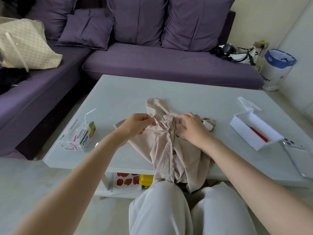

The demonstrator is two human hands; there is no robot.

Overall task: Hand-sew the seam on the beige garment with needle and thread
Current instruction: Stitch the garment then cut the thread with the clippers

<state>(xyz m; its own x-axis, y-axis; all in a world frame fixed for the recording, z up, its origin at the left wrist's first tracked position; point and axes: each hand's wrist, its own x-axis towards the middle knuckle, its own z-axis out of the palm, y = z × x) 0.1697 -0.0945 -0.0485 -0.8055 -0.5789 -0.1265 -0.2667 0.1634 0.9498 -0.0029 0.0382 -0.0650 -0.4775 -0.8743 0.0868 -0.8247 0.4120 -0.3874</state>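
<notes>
The beige garment (166,150) lies crumpled on the white low table (118,92) and hangs over its near edge onto my lap. My left hand (138,123) pinches a fold of the fabric at its left side. My right hand (193,128) rests on the bunched middle of the garment with its fingers spread and bent. No needle or thread is clear to see. A small white object (208,125) lies on the cloth just right of my right hand.
A drink carton with a straw (79,136) stands at the table's left. A white open box (254,133) holding a red tool sits at the right, with a phone (296,150) beside it. A purple sofa (169,65) runs behind the table. A notebook and yellow box (145,180) sit on the shelf below.
</notes>
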